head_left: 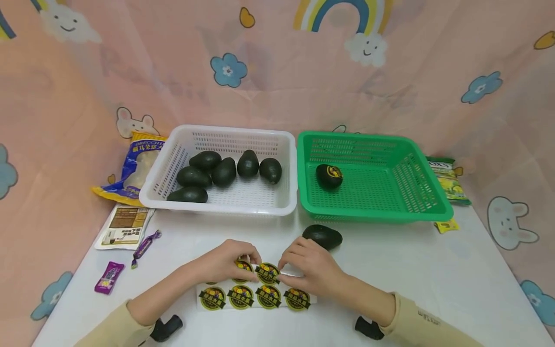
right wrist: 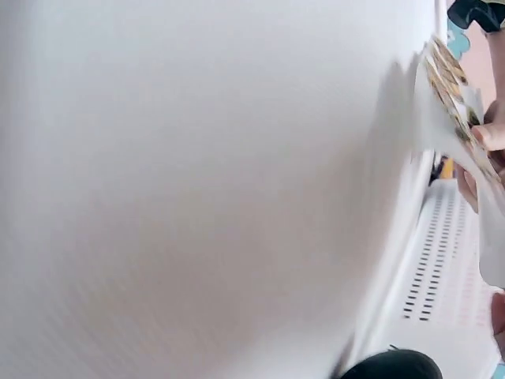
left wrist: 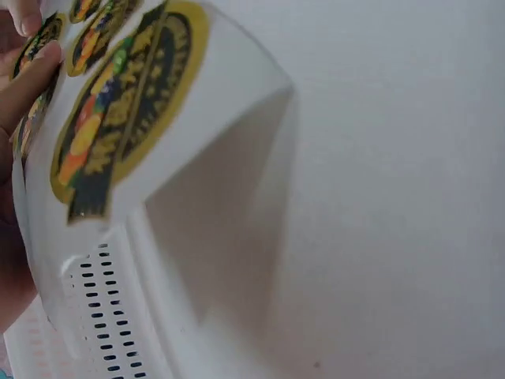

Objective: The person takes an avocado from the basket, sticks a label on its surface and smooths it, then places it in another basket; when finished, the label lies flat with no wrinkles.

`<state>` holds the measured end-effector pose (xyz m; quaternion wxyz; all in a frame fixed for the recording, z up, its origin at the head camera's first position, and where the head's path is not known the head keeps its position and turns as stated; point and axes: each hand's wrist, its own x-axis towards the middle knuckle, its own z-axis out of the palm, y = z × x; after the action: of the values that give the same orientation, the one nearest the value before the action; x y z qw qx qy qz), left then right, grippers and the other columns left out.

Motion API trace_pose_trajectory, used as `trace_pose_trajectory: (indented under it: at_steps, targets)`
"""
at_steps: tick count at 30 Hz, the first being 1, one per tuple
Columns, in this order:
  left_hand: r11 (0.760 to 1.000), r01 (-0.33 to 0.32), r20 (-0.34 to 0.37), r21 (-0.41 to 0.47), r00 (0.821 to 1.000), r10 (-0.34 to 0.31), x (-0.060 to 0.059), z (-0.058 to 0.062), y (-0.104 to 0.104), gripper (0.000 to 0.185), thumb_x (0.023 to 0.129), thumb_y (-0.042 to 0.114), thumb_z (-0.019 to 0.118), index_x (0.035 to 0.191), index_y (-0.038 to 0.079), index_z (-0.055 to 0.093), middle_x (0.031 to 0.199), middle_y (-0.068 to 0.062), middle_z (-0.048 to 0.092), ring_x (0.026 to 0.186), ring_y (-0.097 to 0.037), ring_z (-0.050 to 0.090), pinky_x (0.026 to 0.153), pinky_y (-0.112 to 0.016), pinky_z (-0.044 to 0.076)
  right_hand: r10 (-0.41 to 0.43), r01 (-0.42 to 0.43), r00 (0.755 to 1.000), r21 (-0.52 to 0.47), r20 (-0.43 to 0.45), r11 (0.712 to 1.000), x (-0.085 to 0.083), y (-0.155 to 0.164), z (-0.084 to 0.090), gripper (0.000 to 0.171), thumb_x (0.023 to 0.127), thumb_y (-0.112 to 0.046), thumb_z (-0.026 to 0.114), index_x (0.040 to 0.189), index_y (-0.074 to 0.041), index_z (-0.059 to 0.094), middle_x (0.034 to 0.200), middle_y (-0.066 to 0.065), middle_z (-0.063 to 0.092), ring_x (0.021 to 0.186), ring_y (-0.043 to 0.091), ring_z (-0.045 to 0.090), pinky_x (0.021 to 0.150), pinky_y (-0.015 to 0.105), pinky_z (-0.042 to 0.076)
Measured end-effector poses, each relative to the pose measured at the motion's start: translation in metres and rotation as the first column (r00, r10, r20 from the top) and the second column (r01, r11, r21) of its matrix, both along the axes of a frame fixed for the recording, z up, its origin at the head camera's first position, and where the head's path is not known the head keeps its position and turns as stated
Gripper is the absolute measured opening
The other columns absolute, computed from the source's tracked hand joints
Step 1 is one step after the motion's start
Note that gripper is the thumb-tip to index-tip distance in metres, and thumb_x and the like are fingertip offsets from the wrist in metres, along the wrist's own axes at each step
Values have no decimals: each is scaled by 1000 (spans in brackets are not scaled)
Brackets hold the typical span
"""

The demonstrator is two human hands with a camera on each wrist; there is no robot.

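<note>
I am sitting at a white table [head_left: 433, 270] with both my hands on a sticker sheet [head_left: 256, 295]. The sheet is lying flat on the table right in front of me, at about 6 o'clock. It has round yellow and black stickers on it.

My left hand [head_left: 225, 262] is resting on the top row of the sheet, with its fingers curled down and pinching the sheet's far edge. My right hand [head_left: 310, 267] is just beside it, at 3 o'clock from it. Its fingertips are pinching the edge of one round sticker [head_left: 267, 273] in the top row. The two hands are almost touching over that sticker.

A loose avocado [head_left: 322, 236] is lying on the table just past my right hand, at about 1 o'clock from the sheet.

Farther back, at 12 o'clock, a white basket [head_left: 173, 161] is sitting with six dark avocados [head_left: 224, 172] inside. A green basket [head_left: 427, 180] is touching its right side. One avocado with a sticker [head_left: 329, 176] on top is lying in the green basket, near its left wall.

At 10 o'clock, a blue and yellow snack bag [head_left: 132, 168] is leaning by the white basket. Two purple candies [head_left: 109, 277] are lying on the table at 9 o'clock.
</note>
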<state>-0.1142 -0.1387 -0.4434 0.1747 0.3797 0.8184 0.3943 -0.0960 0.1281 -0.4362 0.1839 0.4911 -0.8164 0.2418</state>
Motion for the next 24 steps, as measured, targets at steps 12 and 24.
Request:
trace_pose_trajectory:
  at_steps: [12, 24]
  targets:
    - [994, -106, -48, -12, 993, 106, 9, 11, 18, 39, 85, 52, 71, 111, 23, 71, 110, 11, 67, 104, -11, 60, 90, -35, 49, 2, 96, 842, -153, 540, 983, 5, 25, 17, 13, 96, -16, 64, 92, -25, 55, 88, -13, 54, 81, 13, 48, 65, 27, 45]
    - [868, -454, 317, 203, 869, 380, 5, 20, 92, 16, 87, 37, 73, 88, 22, 77, 83, 7, 70, 76, -16, 60, 65, -27, 48, -281, 546, 506, -50, 815, 836, 2, 63, 21, 12, 92, -25, 69, 91, -13, 67, 81, 2, 63, 67, 13, 52, 59, 24, 44]
